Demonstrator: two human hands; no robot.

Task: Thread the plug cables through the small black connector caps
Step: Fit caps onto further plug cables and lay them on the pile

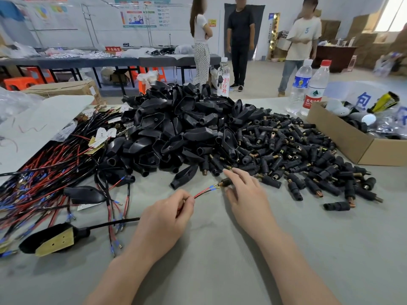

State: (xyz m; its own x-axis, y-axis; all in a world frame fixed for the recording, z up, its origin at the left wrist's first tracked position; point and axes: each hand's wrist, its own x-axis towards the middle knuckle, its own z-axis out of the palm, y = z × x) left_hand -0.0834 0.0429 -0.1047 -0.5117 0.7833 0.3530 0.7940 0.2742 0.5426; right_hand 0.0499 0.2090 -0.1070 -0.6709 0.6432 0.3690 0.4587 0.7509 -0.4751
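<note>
1. Cable (204,191), red and black, is pinched by the left hand (164,219), its tips just beside the connector cap (225,182) that the right hand (246,194) pinches over the grey bench (220,271).
2. Loose caps (297,150) spread right toward a cardboard box (343,137); plug shells (180,124) heap behind.

Between my left fingers (187,198) runs a red-and-black wire pair (203,192) with blue sleeves; at my right fingertips (227,172) sits a black cap (225,182) with a brass-coloured end. Under them the table cover (220,260) is plain grey.
</note>
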